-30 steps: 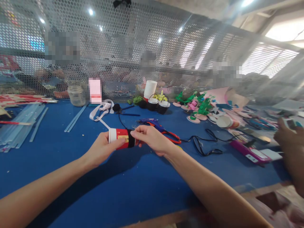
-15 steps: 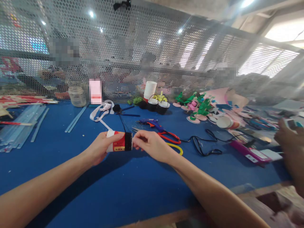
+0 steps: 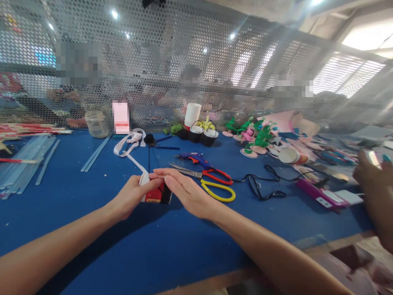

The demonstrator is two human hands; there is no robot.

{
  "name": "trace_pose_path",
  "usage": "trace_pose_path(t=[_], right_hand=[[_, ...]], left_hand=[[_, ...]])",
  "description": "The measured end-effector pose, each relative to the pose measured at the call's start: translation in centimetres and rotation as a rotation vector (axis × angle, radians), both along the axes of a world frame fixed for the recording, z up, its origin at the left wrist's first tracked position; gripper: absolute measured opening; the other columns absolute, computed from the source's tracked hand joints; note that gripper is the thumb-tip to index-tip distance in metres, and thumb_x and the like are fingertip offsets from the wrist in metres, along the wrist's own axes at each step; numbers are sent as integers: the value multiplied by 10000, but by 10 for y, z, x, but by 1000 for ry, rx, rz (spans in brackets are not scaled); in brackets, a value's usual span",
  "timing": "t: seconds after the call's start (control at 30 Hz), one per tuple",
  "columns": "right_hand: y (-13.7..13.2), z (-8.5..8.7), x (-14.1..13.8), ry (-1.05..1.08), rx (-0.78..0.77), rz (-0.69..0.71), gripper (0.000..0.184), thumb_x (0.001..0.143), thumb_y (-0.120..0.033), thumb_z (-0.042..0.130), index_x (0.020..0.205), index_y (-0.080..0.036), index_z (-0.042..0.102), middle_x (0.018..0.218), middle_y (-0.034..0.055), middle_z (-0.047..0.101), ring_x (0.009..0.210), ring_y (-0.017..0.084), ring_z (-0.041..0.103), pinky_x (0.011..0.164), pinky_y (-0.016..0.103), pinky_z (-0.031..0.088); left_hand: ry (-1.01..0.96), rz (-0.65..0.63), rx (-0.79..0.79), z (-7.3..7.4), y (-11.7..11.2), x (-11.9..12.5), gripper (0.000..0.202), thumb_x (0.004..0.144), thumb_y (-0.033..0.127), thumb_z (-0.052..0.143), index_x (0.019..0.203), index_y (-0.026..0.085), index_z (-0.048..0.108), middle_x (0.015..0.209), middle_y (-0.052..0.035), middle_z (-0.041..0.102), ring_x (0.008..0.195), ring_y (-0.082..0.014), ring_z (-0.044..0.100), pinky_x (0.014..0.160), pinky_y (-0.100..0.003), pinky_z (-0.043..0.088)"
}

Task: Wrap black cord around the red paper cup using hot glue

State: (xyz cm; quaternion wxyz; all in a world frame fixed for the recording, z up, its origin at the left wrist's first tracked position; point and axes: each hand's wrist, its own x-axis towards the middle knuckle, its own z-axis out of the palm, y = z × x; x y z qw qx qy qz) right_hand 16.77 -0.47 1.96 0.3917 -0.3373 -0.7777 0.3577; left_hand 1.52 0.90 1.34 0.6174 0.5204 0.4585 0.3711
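Head view: scissors [image 3: 211, 183] lie just right of the cup [image 3: 155, 193], a glue gun [image 3: 192, 156] behind them, black pots [image 3: 203, 135] farther back. Left hand [image 3: 130, 196] grips the cup above the blue table [image 3: 92, 229]; right hand [image 3: 184, 190] lies flat-fingered over it. Pot contents unclear.

cup [image 3: 155, 194] mostly hidden by right hand [image 3: 184, 192], co-worker's hand [image 3: 367, 174] cut off at edge
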Motion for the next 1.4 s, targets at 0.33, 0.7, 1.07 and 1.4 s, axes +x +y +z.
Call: trace_pose_path(t=[0.33,0.7,1.07,1.4], right_hand=[[70,8,62,-371,-5,-633,245,834,-227,329,908,-116,534,909,97,619,840,166,578,751,274,429],[114,-26,80,-651,-256,-776,262,703,-189,586,945,-103,535,953,126,580,878,229,552,719,327,433],[32,16,68,-124,-346,-356,152,690,-278,536,685,-127,524,541,2,559,413,78,492,425,198,412],[-7,13,53,-273,-403,-263,183,710,-321,505,687,-143,541,444,-26,529,336,61,445,329,156,372]], left_hand=[[178,17,69,-3,4,-2,257,636,366,594,677,115,632,556,-14,619,506,-137,537,497,-226,388],[194,11,9,-1,5,1,286,661,389,554,687,113,625,554,-3,608,548,-136,543,560,-233,397],[253,30,-18,1,7,-1,299,648,405,539,665,115,608,518,15,566,502,-116,498,517,-218,362],[311,-11,-81,2,11,-5,343,659,441,506,682,118,617,558,-17,607,541,-166,549,536,-250,360]])
